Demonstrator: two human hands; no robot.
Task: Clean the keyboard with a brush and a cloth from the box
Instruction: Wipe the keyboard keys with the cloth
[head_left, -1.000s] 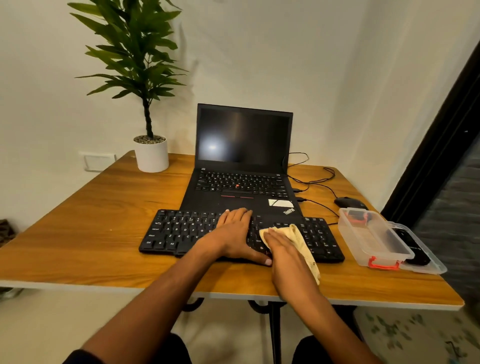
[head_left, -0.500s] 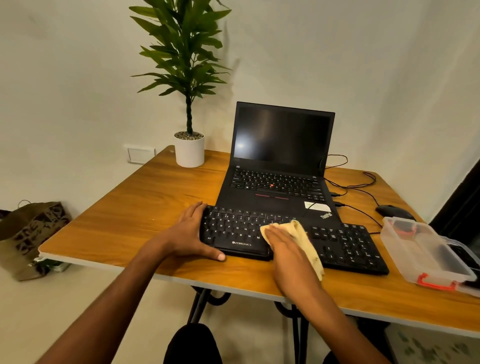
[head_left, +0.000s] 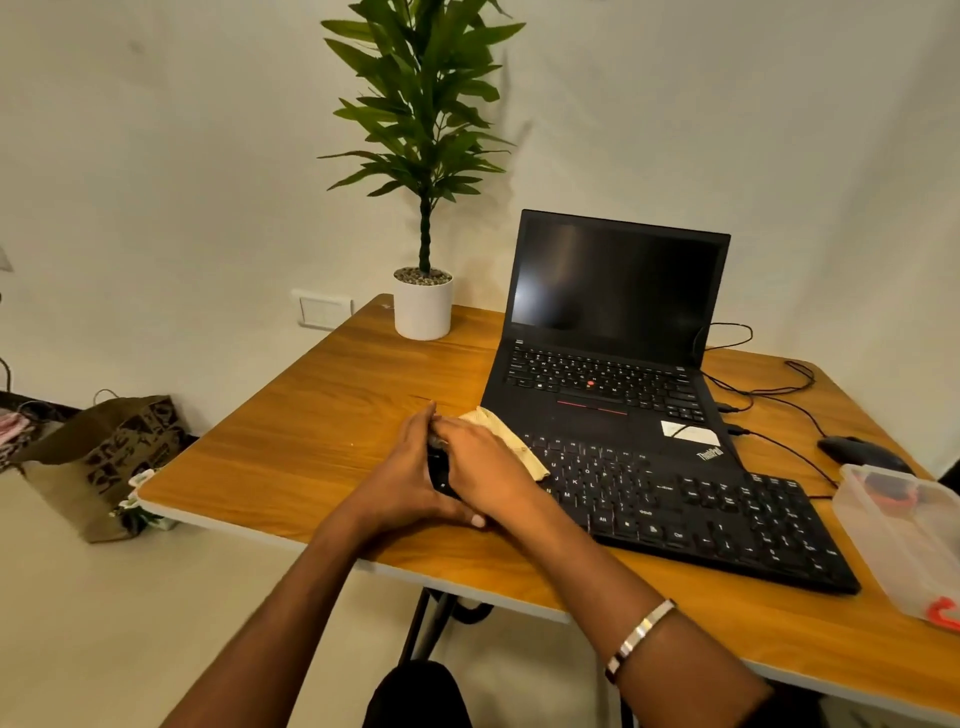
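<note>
A black keyboard (head_left: 701, 509) lies on the wooden table (head_left: 311, 441) in front of a laptop. My right hand (head_left: 488, 473) presses a cream cloth (head_left: 511, 439) flat onto the keyboard's left end. My left hand (head_left: 410, 478) rests against that same end, fingers straight along the edge and thumb at the front, touching my right hand. Most of the cloth is hidden under my right hand. A clear plastic box (head_left: 893, 530) with red clasps stands at the table's right edge. I see no brush.
An open black laptop (head_left: 613, 322) stands behind the keyboard. A potted plant (head_left: 423, 306) is at the back left corner. A black mouse (head_left: 857, 449) and cables (head_left: 769, 395) lie to the right. A paper bag (head_left: 104, 457) sits on the floor at left.
My right hand slid the cloth leftward along the keys to the keyboard's left end. My left hand shifted from the middle of the keys to the left edge. My view swung left.
</note>
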